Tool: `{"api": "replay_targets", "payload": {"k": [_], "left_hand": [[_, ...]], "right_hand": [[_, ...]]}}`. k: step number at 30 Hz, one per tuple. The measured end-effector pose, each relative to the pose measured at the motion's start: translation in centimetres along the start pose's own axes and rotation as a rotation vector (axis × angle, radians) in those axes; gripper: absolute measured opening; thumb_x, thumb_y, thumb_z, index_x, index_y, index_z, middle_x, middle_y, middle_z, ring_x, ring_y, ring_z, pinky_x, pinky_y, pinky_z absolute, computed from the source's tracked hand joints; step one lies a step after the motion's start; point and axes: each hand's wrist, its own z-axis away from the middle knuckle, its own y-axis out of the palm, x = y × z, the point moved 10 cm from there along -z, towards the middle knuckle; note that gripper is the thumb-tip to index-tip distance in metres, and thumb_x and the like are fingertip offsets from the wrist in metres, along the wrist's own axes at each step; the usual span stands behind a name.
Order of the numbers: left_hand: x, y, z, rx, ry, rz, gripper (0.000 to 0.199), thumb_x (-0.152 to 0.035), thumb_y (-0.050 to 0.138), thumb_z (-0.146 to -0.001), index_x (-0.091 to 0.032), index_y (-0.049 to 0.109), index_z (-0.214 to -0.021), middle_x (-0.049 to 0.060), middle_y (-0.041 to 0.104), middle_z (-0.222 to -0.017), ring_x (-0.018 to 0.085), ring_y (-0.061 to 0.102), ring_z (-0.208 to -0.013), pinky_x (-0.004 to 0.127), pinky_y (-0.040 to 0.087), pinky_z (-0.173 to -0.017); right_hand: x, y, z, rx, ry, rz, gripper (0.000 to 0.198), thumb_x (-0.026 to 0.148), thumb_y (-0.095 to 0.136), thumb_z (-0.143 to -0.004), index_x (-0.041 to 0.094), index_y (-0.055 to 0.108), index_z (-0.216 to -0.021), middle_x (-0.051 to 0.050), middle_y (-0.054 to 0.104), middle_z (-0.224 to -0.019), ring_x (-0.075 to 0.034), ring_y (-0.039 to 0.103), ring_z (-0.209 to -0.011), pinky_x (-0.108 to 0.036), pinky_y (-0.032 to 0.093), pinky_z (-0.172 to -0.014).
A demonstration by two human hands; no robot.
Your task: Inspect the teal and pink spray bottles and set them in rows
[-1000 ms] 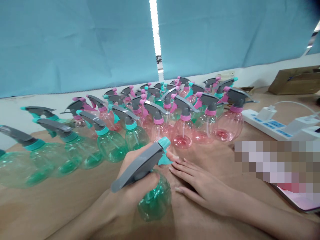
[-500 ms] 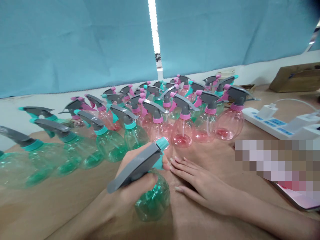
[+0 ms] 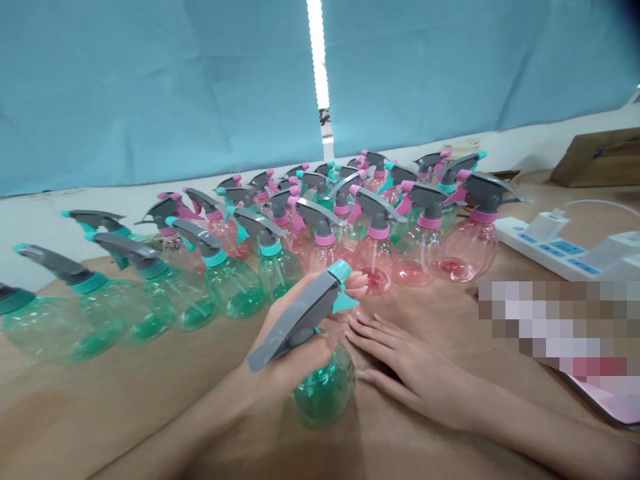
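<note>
A green spray bottle point(image 3: 325, 390) with a grey head and turquoise nozzle stands in front of me, tilted slightly. My left hand point(image 3: 287, 370) is wrapped round its neck below the grey head, the thumb lying across the front. Some fingertips of that hand show beyond the turquoise trigger point(image 3: 345, 302), stretched forward and off it. To the right of the bottle, my right hand point(image 3: 407, 370) lies flat on the brown table point(image 3: 220, 407), fingers extended and holding nothing. Its fingertips are close to the bottle; the left hand's lower fingers are partly hidden.
Rows of green spray bottles point(image 3: 235, 290) and pink spray bottles point(image 3: 377, 260) stand just beyond my hands. A white power strip point(image 3: 545, 250) with plugs and a cable lies at right, near a pink-edged flat object point(image 3: 607, 400), partly blurred out. Behind hangs a blue sheet point(image 3: 200, 87).
The left hand's fingers have stretched out past the trigger, which shows more fully. The held bottle has shifted slightly right and away. My right hand stays flat; the view has swung slightly left.
</note>
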Motion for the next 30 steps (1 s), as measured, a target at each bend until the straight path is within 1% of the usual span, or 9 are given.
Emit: {"api": "replay_targets", "payload": {"k": [5,9,13,15,18,20,26,28,30], "left_hand": [[-1.0,0.2,-0.2,-0.008,0.079,0.032,0.044,-0.028,0.068,-0.073,-0.024,0.066,-0.117,0.008,0.075,-0.105,0.034,0.065,-0.11,0.048,0.055,-0.091],[-1.4,0.1,0.0,-0.014,0.077,0.029,0.046,-0.02,0.065,-0.075,-0.025,0.063,-0.121,0.007,0.074,-0.109,0.032,0.063,-0.114,0.048,0.053,-0.095],[-1.1,0.3,0.1,0.05,0.073,0.009,0.047,-0.02,0.065,-0.075,-0.026,0.062,-0.122,0.006,0.074,-0.103,0.031,0.066,-0.107,0.043,0.057,-0.087],[-0.6,0.2,0.2,0.052,0.042,-0.001,0.045,-0.021,0.064,-0.075,-0.025,0.063,-0.12,0.004,0.075,-0.096,0.03,0.068,-0.101,0.041,0.059,-0.083],[0.0,0.4,0.2,0.06,-0.005,-0.018,0.036,-0.024,0.062,-0.075,-0.024,0.067,-0.111,0.003,0.074,-0.085,0.029,0.07,-0.092,0.038,0.06,-0.076],[0.0,0.6,0.1,0.07,-0.011,-0.02,0.032,-0.024,0.062,-0.074,-0.024,0.068,-0.106,0.002,0.074,-0.082,0.029,0.07,-0.09,0.037,0.06,-0.073],[-1.2,0.7,-0.1,0.069,0.05,-0.013,0.041,-0.019,0.06,-0.073,-0.027,0.068,-0.113,0.003,0.076,-0.092,0.029,0.069,-0.096,0.039,0.059,-0.077],[-1.2,0.8,0.0,0.08,0.05,-0.015,0.045,-0.018,0.058,-0.074,-0.028,0.066,-0.116,0.002,0.075,-0.094,0.028,0.07,-0.093,0.037,0.059,-0.077],[-1.0,0.9,0.1,0.102,0.028,-0.031,0.048,-0.017,0.056,-0.074,-0.028,0.065,-0.119,0.001,0.075,-0.093,0.025,0.071,-0.083,0.034,0.059,-0.072]], "right_hand": [[0.0,-0.1,0.0,-0.02,-0.01,-0.012,0.055,0.048,0.042,-0.099,0.023,0.037,-0.148,-0.006,0.035,-0.154,-0.026,0.028,-0.143,-0.047,0.025,-0.118],[0.0,-0.1,0.0,-0.012,-0.004,-0.005,0.055,0.048,0.041,-0.099,0.022,0.038,-0.148,-0.006,0.034,-0.155,-0.025,0.028,-0.144,-0.047,0.025,-0.118],[0.1,-0.1,0.0,-0.002,-0.004,0.011,0.056,0.049,0.04,-0.1,0.022,0.037,-0.149,-0.005,0.033,-0.155,-0.025,0.028,-0.144,-0.047,0.024,-0.118],[0.1,-0.1,0.0,-0.003,-0.004,0.004,0.056,0.049,0.041,-0.1,0.023,0.036,-0.149,-0.005,0.034,-0.155,-0.025,0.028,-0.144,-0.047,0.024,-0.118],[0.0,-0.1,0.1,-0.013,-0.004,-0.007,0.056,0.048,0.042,-0.099,0.023,0.037,-0.149,-0.005,0.035,-0.154,-0.025,0.028,-0.144,-0.047,0.024,-0.118],[0.0,-0.2,0.1,-0.022,-0.008,-0.005,0.055,0.048,0.042,-0.099,0.023,0.037,-0.148,-0.005,0.035,-0.154,-0.025,0.028,-0.144,-0.047,0.024,-0.118],[0.0,0.1,0.0,0.011,0.0,0.031,0.056,0.05,0.039,-0.1,0.021,0.038,-0.148,-0.005,0.034,-0.155,-0.024,0.027,-0.144,-0.046,0.024,-0.118],[-0.1,0.1,-0.1,0.025,0.005,0.043,0.057,0.05,0.037,-0.1,0.019,0.038,-0.148,-0.005,0.033,-0.155,-0.024,0.025,-0.145,-0.046,0.024,-0.118],[-0.1,0.1,-0.1,0.026,0.006,0.039,0.057,0.05,0.037,-0.1,0.019,0.037,-0.148,-0.005,0.032,-0.155,-0.024,0.025,-0.145,-0.046,0.023,-0.119]]}}
